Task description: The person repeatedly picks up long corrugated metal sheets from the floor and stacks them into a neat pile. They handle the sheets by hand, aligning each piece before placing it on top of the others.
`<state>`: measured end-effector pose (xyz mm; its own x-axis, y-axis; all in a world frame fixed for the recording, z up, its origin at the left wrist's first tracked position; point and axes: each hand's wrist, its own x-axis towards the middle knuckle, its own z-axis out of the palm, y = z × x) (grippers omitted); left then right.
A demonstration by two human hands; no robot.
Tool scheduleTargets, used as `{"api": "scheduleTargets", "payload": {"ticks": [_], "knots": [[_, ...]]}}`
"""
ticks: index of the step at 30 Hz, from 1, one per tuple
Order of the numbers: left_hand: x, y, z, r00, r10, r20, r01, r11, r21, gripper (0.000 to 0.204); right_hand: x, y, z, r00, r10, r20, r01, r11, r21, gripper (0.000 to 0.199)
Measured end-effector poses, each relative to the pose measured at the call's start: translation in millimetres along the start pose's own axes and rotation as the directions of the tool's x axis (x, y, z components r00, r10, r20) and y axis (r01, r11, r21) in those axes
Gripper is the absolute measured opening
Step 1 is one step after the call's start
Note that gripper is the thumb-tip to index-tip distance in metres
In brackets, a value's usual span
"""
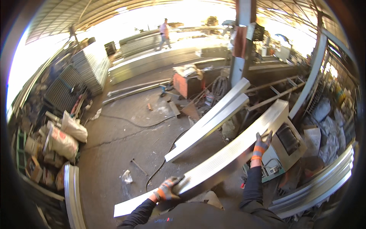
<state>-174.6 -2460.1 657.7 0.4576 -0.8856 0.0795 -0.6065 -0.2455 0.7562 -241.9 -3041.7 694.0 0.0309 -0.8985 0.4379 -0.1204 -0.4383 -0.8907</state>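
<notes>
**Ribbed metal sheet in mid-carry, off the floor**

Head view: left hand (166, 189) is gripping the near-left part of the long ribbed sheet (228, 152), fingers closed on its edge; right hand (260, 147) is pressing its far-right side, fingers spread; the sheet is running near-left to far-right, far end pointing toward the grey machine (286, 143); apparently lifted, not yet set down; similar sheets (209, 122) lying beyond.

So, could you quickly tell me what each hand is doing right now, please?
Left hand: closed on the near end of the ribbed metal sheet.
Right hand: fingers spread, pressed against the same sheet's edge.
</notes>
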Motion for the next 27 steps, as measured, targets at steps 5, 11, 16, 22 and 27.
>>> {"api": "scheduleTargets", "payload": {"ticks": [5, 11, 16, 22, 27], "knots": [[-128, 23, -104, 0.93, 0.074, -0.359, 0.051, 0.944, 0.325, 0.139, -91, -288, 6, 0.915, -0.395, 0.078, 0.155, 0.523, 0.838, 0.1], [-221, 17, -198, 0.432, 0.353, -0.83, 0.213, 0.854, 0.475, 0.143, -321, -448, 64, 0.615, -0.703, 0.358, 0.199, 0.578, 0.791, 0.11], [-313, -6, -306, 0.184, 0.541, -0.82, 0.443, 0.699, 0.561, 0.147, -631, -464, 96, 0.052, -0.839, 0.542, 0.096, 0.544, 0.833, 0.158], [-446, -46, -433, -0.103, 0.375, -0.921, 0.217, 0.912, 0.347, 0.148, -864, -533, 182, 0.105, -0.889, 0.446, 0.13, 0.457, 0.88, 0.153], [-597, -88, -485, -0.198, 0.161, -0.967, 0.217, 0.969, 0.117, 0.158, -1015, -618, 228, -0.069, -0.94, 0.333, -0.055, 0.337, 0.94, 0.146]]}}
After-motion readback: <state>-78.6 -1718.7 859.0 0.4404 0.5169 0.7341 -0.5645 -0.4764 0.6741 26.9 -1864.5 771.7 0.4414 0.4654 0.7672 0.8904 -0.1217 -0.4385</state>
